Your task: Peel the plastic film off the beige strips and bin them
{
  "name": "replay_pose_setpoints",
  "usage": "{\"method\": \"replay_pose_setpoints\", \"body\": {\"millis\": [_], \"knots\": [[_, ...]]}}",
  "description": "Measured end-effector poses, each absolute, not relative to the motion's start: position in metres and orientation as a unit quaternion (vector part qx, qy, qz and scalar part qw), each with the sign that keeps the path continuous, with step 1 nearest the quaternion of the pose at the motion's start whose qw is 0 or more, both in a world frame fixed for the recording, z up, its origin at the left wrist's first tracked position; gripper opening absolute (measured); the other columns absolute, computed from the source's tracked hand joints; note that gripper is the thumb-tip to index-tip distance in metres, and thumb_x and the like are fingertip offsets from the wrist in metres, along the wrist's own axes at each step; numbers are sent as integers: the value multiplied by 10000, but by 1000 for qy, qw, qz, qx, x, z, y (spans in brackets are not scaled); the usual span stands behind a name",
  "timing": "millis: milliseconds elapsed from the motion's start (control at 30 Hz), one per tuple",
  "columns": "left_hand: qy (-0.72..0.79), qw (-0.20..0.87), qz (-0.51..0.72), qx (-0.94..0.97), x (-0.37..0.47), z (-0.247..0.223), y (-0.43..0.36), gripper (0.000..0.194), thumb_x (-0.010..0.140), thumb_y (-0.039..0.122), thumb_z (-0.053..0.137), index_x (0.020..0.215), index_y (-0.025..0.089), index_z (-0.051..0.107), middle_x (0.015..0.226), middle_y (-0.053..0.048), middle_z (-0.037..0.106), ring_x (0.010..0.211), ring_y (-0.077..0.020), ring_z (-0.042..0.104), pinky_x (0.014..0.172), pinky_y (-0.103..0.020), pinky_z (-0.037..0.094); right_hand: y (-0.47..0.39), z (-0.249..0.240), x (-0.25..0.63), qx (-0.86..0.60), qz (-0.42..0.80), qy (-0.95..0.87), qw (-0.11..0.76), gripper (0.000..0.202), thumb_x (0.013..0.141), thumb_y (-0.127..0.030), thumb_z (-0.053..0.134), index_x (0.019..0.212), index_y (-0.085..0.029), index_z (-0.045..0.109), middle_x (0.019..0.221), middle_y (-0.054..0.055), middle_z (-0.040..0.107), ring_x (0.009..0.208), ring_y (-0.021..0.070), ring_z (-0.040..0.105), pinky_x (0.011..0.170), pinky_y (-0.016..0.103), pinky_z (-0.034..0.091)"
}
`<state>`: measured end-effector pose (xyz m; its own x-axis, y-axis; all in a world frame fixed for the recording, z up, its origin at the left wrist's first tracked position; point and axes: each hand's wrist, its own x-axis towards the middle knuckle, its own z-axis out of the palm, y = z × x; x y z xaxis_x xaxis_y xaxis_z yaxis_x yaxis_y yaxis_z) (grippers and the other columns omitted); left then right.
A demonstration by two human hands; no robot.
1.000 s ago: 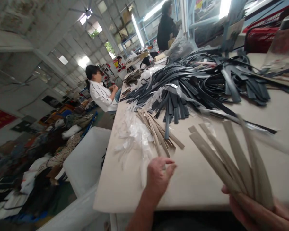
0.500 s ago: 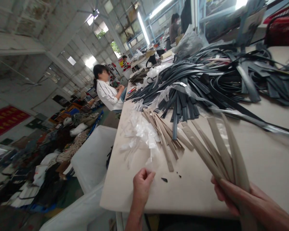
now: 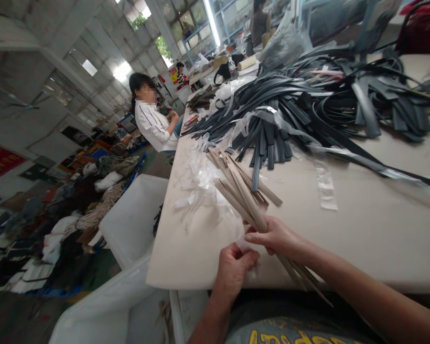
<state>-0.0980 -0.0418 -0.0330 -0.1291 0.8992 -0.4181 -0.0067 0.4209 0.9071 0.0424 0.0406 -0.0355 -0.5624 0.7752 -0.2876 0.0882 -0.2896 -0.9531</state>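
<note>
My right hand is wrapped round a bundle of tan flat strips. The strips fan out toward the table's far side, and their other ends hang down past my wrist near the front edge. Just left of it, my left hand is closed in a pinch on a thin clear plastic film. The hands are close together, fingers almost touching. More tan strips lie on the table behind the held bundle, partly hidden by it. Crumpled clear plastic pieces are heaped beside them.
A large tangled pile of dark strips spreads over the table's far side. A flat clear plastic piece lies right of centre. White bins stand left of the table. A person in a white striped top sits beyond.
My right hand has swung left with the tan strips, from the right side to close beside my left hand. The left hand has moved slightly right, still pinching the film. The view has shifted.
</note>
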Motion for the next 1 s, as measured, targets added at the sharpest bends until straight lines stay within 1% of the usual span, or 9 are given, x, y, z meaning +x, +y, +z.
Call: {"method": "replay_pose_setpoints", "body": {"millis": [167,300,400,500,600,700,800,900,1000], "knots": [[615,572,399,369,-96,-37,-44,263,684,329,735,728,85,649,573,-9,579,513,-70,445,551,-218,356,41,-36,31,-410,683,-548,254,433,620,-339,612,990,-123,549,656,-36,510,456,58,419,377,180,372],[560,655,384,331,-100,-41,-47,394,748,424,708,904,63,698,643,-51,647,509,-92,524,550,-227,425,47,-33,36,-421,655,-565,271,356,633,-315,601,944,-143,579,670,-24,522,506,68,439,386,164,389],[542,687,375,307,-98,-41,-49,407,734,435,730,898,63,717,699,-83,683,516,-95,560,557,-221,443,50,-30,40,-420,633,-586,281,333,633,-319,596,924,-158,594,685,-15,538,533,81,469,389,158,395],[547,685,371,306,-93,-40,-48,297,718,344,737,790,57,717,721,-108,698,548,-104,589,593,-224,463,49,-27,43,-409,614,-610,289,347,659,-368,576,939,-162,594,694,-4,561,537,100,492,386,178,405],[540,673,417,286,-90,-41,-42,229,681,277,755,708,60,689,688,-99,684,576,-104,593,605,-213,457,47,-23,51,-408,571,-647,297,332,771,-465,518,894,-162,575,667,-4,554,484,103,491,412,217,419],[498,658,518,226,-95,-38,-27,313,611,305,846,712,90,642,639,-35,643,547,-73,555,566,-189,438,45,-20,70,-434,523,-676,285,527,881,-631,351,848,-170,603,515,-13,495,439,126,488,466,254,416],[472,631,594,159,-102,-26,-8,412,551,324,905,708,115,586,657,0,642,561,-55,568,590,-172,469,38,-18,96,-486,498,-660,283,685,865,-753,277,870,-180,653,465,10,500,467,162,511,510,282,421],[466,616,619,143,-102,-10,11,433,543,348,910,734,113,600,755,-38,699,609,-76,621,615,-187,509,23,-20,123,-535,499,-624,273,766,801,-845,287,823,-189,682,532,51,564,524,184,549,542,298,443],[458,612,623,165,-94,1,27,417,546,351,906,753,110,637,781,-56,718,633,-96,650,606,-188,518,0,-37,147,-558,511,-601,256,782,773,-875,292,730,-200,685,602,80,607,575,193,583,567,298,474]]}}
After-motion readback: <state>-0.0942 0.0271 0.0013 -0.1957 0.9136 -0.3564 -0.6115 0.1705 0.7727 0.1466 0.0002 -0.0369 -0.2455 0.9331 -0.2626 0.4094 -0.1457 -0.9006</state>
